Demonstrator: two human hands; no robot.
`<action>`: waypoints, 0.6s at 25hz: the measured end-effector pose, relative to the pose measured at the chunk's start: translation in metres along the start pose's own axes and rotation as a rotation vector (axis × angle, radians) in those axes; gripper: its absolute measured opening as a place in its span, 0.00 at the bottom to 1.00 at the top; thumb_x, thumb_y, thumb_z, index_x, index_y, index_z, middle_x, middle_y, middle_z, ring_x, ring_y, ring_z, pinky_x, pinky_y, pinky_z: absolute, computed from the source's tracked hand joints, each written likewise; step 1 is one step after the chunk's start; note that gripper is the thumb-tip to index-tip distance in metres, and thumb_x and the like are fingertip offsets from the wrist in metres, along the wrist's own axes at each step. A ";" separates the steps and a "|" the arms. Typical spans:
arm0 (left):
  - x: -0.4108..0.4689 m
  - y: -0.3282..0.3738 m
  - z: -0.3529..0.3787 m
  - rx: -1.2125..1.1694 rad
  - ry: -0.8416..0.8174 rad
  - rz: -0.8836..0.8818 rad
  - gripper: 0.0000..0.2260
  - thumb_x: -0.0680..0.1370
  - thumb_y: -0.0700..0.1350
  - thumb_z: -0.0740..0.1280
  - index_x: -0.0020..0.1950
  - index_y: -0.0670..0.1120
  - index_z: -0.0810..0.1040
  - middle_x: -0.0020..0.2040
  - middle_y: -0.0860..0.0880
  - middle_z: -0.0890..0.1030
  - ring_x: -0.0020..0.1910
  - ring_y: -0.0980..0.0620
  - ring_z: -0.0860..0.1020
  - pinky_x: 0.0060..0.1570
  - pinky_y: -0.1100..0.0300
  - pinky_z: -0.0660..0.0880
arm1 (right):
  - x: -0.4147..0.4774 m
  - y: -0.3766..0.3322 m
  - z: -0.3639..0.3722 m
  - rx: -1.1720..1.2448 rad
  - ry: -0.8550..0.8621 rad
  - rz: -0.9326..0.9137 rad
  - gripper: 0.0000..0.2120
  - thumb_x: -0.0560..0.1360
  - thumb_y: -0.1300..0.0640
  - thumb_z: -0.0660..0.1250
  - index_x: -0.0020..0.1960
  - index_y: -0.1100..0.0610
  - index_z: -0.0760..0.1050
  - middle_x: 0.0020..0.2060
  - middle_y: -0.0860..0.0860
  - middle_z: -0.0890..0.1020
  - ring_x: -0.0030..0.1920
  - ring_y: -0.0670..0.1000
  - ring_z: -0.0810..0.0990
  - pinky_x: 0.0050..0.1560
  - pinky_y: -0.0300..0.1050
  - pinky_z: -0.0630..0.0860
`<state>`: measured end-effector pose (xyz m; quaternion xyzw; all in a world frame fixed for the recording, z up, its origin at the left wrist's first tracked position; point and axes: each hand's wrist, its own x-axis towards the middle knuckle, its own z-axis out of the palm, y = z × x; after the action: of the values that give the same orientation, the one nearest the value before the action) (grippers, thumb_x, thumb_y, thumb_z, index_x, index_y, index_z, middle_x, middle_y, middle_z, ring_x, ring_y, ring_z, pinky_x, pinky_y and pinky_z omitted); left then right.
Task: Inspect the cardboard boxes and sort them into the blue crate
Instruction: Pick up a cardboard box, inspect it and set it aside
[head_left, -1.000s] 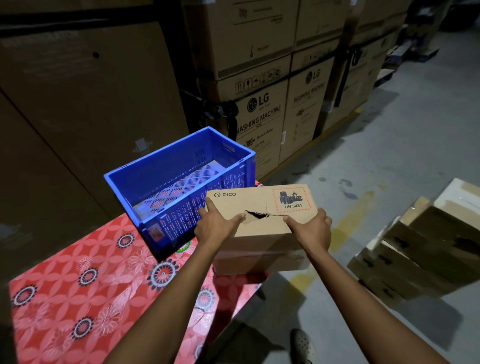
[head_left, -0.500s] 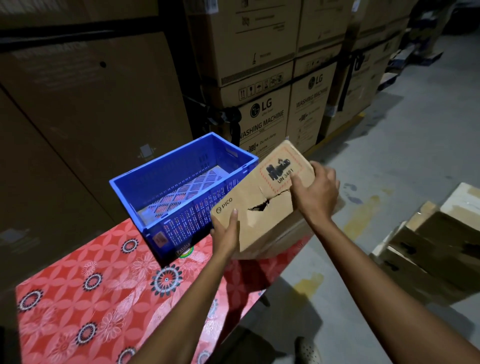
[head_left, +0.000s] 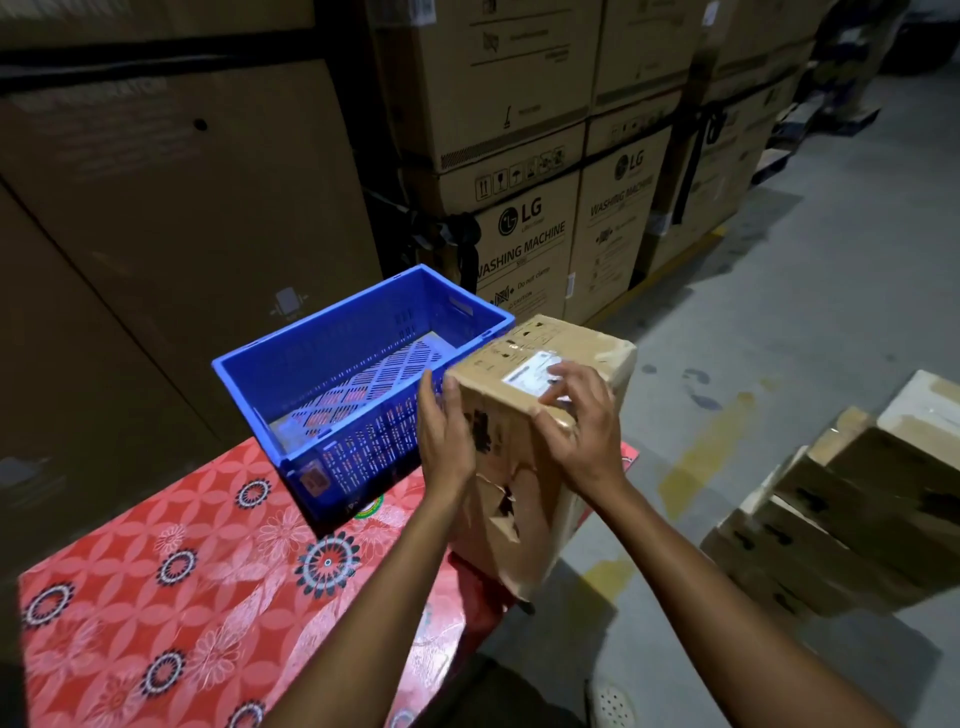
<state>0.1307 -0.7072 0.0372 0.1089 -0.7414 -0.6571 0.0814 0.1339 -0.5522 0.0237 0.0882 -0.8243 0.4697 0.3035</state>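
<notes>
A dim warehouse with a grey concrete floor (head_left: 805, 312), and tall stacked cartons (head_left: 524, 244) printed "LG washing machine" behind. In the centre, a person holds a brown cardboard box (head_left: 519, 447) stood on end, above the right edge of a table. The box is battered: its front face has a ragged tear (head_left: 501, 506) low down, its top far corner is crumpled, and a white label (head_left: 530, 375) sits on top. The left hand (head_left: 448, 436) presses flat against the box's left side, fingers straight. The right hand (head_left: 584, 431) grips over the top front edge, fingers spread on the label. A blue crate (head_left: 322, 358) stands just left of the box on the table's red flowered cloth (head_left: 182, 597). More cardboard boxes (head_left: 857, 499) lie piled on the floor to the right.
</notes>
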 end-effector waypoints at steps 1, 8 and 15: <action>0.008 0.007 -0.006 -0.025 -0.051 0.015 0.26 0.84 0.62 0.55 0.77 0.50 0.68 0.66 0.57 0.75 0.66 0.56 0.73 0.60 0.56 0.70 | -0.002 0.001 0.000 0.048 -0.039 0.025 0.11 0.71 0.50 0.64 0.44 0.59 0.77 0.63 0.57 0.78 0.66 0.54 0.73 0.59 0.32 0.72; 0.023 -0.017 -0.012 0.017 -0.310 -0.136 0.15 0.77 0.50 0.73 0.62 0.49 0.77 0.62 0.47 0.82 0.56 0.48 0.83 0.59 0.46 0.80 | -0.003 0.012 -0.026 0.528 -0.177 0.755 0.33 0.76 0.63 0.64 0.77 0.47 0.57 0.68 0.51 0.73 0.61 0.54 0.80 0.47 0.39 0.81; 0.041 0.003 0.012 -0.217 -0.594 -0.534 0.17 0.75 0.36 0.71 0.63 0.40 0.78 0.52 0.41 0.86 0.47 0.45 0.86 0.42 0.54 0.84 | 0.015 0.042 -0.028 0.522 -0.177 0.947 0.31 0.70 0.62 0.67 0.72 0.57 0.66 0.63 0.58 0.81 0.55 0.57 0.86 0.40 0.45 0.82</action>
<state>0.0882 -0.7066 0.0380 0.0938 -0.6047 -0.7325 -0.2983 0.1152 -0.5044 0.0128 -0.1810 -0.6525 0.7346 -0.0436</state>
